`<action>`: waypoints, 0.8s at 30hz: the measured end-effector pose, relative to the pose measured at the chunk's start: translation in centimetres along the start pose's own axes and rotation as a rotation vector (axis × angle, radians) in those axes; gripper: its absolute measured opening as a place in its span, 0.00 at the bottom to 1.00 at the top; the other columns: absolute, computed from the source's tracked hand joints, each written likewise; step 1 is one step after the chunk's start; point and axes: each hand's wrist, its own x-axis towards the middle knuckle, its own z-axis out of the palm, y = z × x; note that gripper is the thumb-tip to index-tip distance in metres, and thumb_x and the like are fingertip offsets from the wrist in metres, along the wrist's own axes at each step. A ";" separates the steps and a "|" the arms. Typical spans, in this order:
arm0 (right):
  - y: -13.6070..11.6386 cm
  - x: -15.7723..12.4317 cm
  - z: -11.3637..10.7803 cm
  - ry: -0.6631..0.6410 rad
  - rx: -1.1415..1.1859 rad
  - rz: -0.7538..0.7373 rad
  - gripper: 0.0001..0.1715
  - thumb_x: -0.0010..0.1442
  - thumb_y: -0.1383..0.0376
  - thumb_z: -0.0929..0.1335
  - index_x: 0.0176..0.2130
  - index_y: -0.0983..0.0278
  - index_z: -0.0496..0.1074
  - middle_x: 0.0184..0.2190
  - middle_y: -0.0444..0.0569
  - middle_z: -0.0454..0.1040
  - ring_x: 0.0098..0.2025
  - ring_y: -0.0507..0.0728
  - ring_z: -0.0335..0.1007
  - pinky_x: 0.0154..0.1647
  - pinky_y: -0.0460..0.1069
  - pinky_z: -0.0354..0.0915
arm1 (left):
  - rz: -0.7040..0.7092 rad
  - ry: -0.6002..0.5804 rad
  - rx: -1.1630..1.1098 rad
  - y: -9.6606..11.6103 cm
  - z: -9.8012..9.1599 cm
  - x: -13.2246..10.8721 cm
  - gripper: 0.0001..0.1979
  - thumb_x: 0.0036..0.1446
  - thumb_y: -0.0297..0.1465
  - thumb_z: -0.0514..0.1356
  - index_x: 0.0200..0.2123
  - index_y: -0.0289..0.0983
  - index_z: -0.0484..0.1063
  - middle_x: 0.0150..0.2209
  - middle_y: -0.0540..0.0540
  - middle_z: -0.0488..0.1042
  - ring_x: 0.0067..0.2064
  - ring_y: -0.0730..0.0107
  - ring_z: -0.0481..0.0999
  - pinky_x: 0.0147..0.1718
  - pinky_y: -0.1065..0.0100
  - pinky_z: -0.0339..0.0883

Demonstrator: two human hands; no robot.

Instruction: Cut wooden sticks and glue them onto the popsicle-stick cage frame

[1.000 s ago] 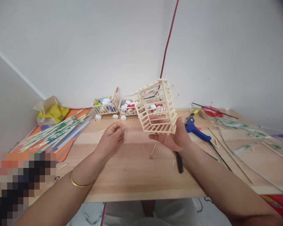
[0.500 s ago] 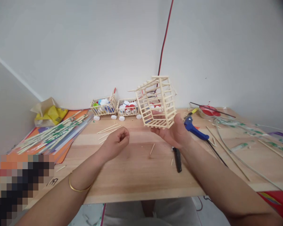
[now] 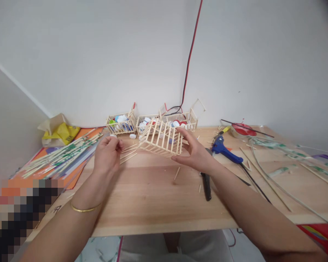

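My right hand [image 3: 195, 154] grips a small cage of pale wooden sticks [image 3: 160, 140] by its near right corner. The cage lies tilted low over the wooden table [image 3: 158, 203], just in front of a row of small stick carts. My left hand [image 3: 107, 154] is out to the left with its fingers curled together. Its fingertips are at a small white cap [image 3: 113, 135] beside several loose sticks [image 3: 128, 154]. Whether the fingers grip the cap is hidden. A gold bangle sits on my left wrist.
Three stick carts [image 3: 122, 123] filled with coloured caps stand by the wall. Long sticks and coloured paper [image 3: 62, 156] lie at the left, with a yellow bag behind. A blue glue gun [image 3: 224, 149], a black tool [image 3: 207, 185], long reeds and a red dish [image 3: 243, 130] lie at the right.
My right hand has brought the cage down from the air to the table and tipped it flatter. My left hand has moved left and farther back, toward the white cap.
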 end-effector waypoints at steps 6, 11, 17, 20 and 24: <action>1.1 -0.1 0.5 -0.143 -0.069 0.030 0.48 0.47 0.61 0.75 0.62 0.53 0.56 0.62 0.53 0.54 0.62 0.63 0.55 0.59 0.61 0.62 | 0.045 -0.004 -0.132 0.7 0.2 -0.1 0.08 0.40 0.21 0.59 0.26 0.37 0.65 0.19 0.56 0.65 0.23 0.79 0.66 0.27 0.75 0.64; 2.5 -0.1 0.5 -0.182 -0.086 0.046 0.48 0.47 0.61 0.75 0.63 0.54 0.55 0.62 0.54 0.55 0.62 0.64 0.55 0.58 0.61 0.62 | 0.065 -0.141 -0.234 1.9 0.1 -0.7 0.07 0.40 0.21 0.57 0.26 0.35 0.72 0.17 0.54 0.63 0.24 0.77 0.65 0.29 0.73 0.64; 2.5 0.1 0.2 -0.226 -0.187 0.073 0.44 0.50 0.61 0.73 0.63 0.56 0.55 0.62 0.55 0.54 0.62 0.63 0.55 0.57 0.61 0.63 | 0.102 -0.216 -0.260 2.9 -0.2 -0.8 0.08 0.38 0.20 0.55 0.23 0.35 0.71 0.13 0.55 0.55 0.22 0.77 0.61 0.30 0.71 0.64; 2.5 0.1 0.2 -0.234 -0.195 0.065 0.44 0.51 0.60 0.72 0.63 0.56 0.54 0.62 0.55 0.53 0.62 0.63 0.54 0.56 0.60 0.63 | 0.084 -0.229 -0.221 2.6 0.1 -1.1 0.07 0.39 0.19 0.55 0.22 0.36 0.69 0.12 0.57 0.52 0.19 0.78 0.57 0.26 0.72 0.61; 2.3 0.2 0.0 -0.230 -0.232 0.057 0.42 0.52 0.59 0.71 0.62 0.57 0.55 0.61 0.56 0.54 0.62 0.64 0.55 0.55 0.59 0.64 | 0.092 -0.240 -0.237 3.0 -0.1 -1.1 0.08 0.41 0.19 0.56 0.26 0.36 0.69 0.12 0.59 0.53 0.17 0.79 0.54 0.23 0.73 0.59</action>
